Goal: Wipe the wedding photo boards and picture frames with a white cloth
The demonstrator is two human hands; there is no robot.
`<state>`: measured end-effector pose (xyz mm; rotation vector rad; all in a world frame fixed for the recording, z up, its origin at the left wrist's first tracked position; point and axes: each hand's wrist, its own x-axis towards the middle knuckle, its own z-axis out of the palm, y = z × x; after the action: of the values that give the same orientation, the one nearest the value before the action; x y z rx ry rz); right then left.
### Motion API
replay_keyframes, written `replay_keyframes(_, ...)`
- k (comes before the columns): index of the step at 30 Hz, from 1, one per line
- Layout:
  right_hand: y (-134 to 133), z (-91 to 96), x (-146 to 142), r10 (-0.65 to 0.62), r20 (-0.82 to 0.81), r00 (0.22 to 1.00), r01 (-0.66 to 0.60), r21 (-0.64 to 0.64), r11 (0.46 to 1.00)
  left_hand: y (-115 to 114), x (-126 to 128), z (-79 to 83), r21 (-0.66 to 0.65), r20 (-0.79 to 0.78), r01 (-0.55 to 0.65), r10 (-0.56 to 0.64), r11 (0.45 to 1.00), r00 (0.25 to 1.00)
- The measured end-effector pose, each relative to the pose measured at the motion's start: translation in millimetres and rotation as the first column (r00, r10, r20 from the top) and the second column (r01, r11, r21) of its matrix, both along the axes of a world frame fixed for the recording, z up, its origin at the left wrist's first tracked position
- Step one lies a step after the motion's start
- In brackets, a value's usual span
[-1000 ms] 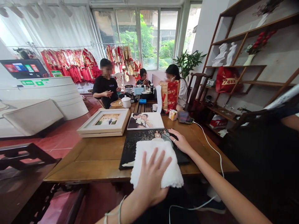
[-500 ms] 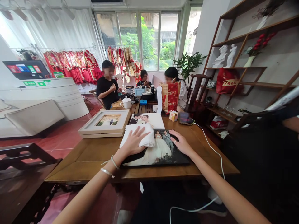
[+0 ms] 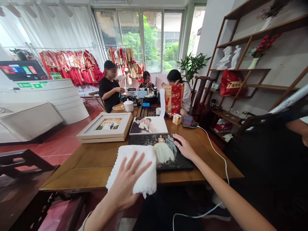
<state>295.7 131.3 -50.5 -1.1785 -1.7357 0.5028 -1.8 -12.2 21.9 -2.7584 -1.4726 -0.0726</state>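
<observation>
My left hand [image 3: 131, 175] lies with spread fingers on a folded white cloth [image 3: 138, 152]. The cloth covers the lower left corner of a dark wedding photo panel [image 3: 183, 163] and hangs past the table's near edge. The thumb is mostly hidden. On the panel's right upper part rests my right hand [image 3: 184, 147], fingers extended, a ring on one of them. The panel shows a couple, the bride in a wide pale dress. Just behind it lies a lighter photo panel [image 3: 149, 125] with a couple close together.
Pale framed pictures [image 3: 104, 126] are stacked at left on the wooden table [image 3: 89, 163]. Behind stand a white lidded cup [image 3: 128, 105] and a red-and-tan paper bag [image 3: 173, 99]. A small box [image 3: 176, 119] and a phone [image 3: 190, 122] with a white cable [image 3: 216, 149] lie right. Several people sit beyond.
My left hand and the cloth have slid toward me and left, off the panel's middle to its near left corner. My right hand has stayed on the panel.
</observation>
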Motion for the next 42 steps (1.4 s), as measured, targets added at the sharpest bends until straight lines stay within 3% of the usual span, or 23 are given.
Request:
replay_keyframes(2,0,0.5,0,0.011,0.024,1.000,-0.011,0.009,1.000,-2,0,2.4,-0.008,-0.017,-0.002,0.002,1.000,1.000)
replay_keyframes(4,-1,0.9,1,0.018,0.052,0.998,-0.018,0.017,1.000,10,1,6.6,-0.012,-0.024,-0.002,0.001,1.000,1.000)
replay_keyframes(11,2,0.6,4,0.049,0.097,0.994,-0.054,0.049,0.997,101,14,12.4,0.039,-0.024,-0.048,0.049,0.998,0.998)
replay_keyframes(15,3,-0.2,4,0.043,0.077,0.996,-0.046,0.041,0.998,129,18,8.6,0.083,-0.011,-0.110,0.111,0.990,0.994)
replay_keyframes(20,0,1.3,1,0.008,0.051,0.999,-0.009,0.020,1.000,119,18,7.5,0.096,0.015,-0.140,0.139,0.985,0.990)
replay_keyframes(24,0,1.6,0,-0.015,0.032,0.999,0.014,0.017,1.000,79,23,6.9,0.062,0.007,-0.124,0.124,0.990,0.992)
replay_keyframes(28,0,0.6,0,-0.015,0.032,0.999,0.014,0.022,1.000,31,41,2.0,0.007,-0.002,-0.033,0.033,0.999,0.999)
replay_keyframes(31,0,0.6,0,-0.009,0.035,0.999,0.008,0.018,1.000,19,60,-2.0,0.001,0.022,0.011,-0.011,1.000,1.000)
replay_keyframes(33,-1,1.1,1,0.001,0.034,0.999,-0.001,0.018,1.000,30,72,-2.4,0.021,0.033,0.001,-0.002,1.000,0.999)
replay_keyframes(39,1,0.6,4,0.028,0.021,0.999,-0.028,0.002,1.000,109,101,2.0,0.078,-0.009,-0.033,0.034,0.996,0.999)
replay_keyframes(42,6,-2.4,5,0.012,-0.054,0.998,-0.016,-0.059,0.998,131,111,0.9,0.093,-0.010,-0.069,0.071,0.993,0.997)
